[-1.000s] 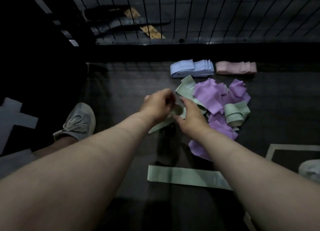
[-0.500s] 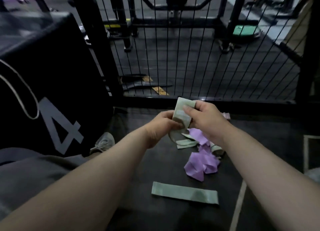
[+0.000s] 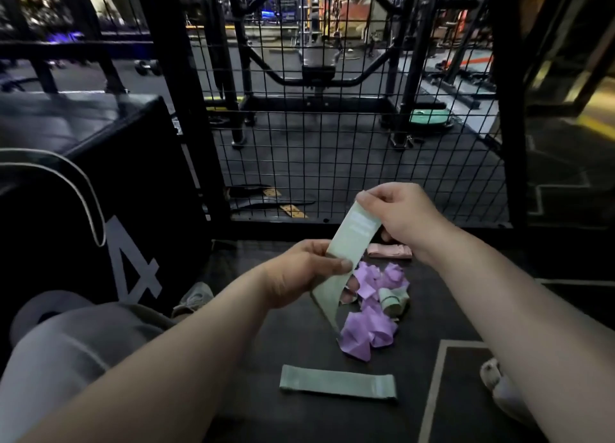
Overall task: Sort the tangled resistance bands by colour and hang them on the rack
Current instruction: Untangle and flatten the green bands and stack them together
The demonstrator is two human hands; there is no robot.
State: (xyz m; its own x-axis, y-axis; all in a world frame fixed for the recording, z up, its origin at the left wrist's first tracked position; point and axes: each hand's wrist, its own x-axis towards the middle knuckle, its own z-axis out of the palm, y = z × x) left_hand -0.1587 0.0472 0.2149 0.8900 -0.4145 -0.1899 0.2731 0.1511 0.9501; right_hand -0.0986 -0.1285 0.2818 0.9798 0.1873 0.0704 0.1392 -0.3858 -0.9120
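two hands, three green bands, one pink stack, purple tangle

Right hand is raised above left hand, each closed in a pinch grip.

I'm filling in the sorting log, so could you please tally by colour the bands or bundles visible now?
Green: 3 (the held green band, the flat green band, the rolled green band)
Purple: 1 (the tangled purple heap; its single bands cannot be counted)
Pink: 1 (the folded pink stack)
Total: 5
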